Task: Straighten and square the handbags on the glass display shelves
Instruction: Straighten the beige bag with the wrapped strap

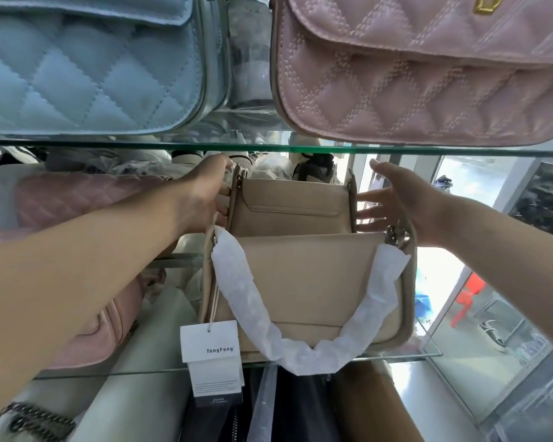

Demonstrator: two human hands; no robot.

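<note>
Nearest: white hang tag (pixel 209 342) dangling at 7 o'clock off front beige handbag (pixel 316 279), paper-wrapped strap (pixel 253 304) drooping past lower glass shelf (pixel 426 344) edge. Right behind, rear beige handbag (pixel 291 202), upright. Left hand (pixel 205 193) at its 9 o'clock, fingers curled round corner. Right hand (pixel 399 199) at 3 o'clock - fingers straight, apart, tips on side. Up at 12 - blue quilted bag (pixel 87 68), pink quilted bag (pixel 428 78) on upper glass shelf (pixel 173 143).
</note>
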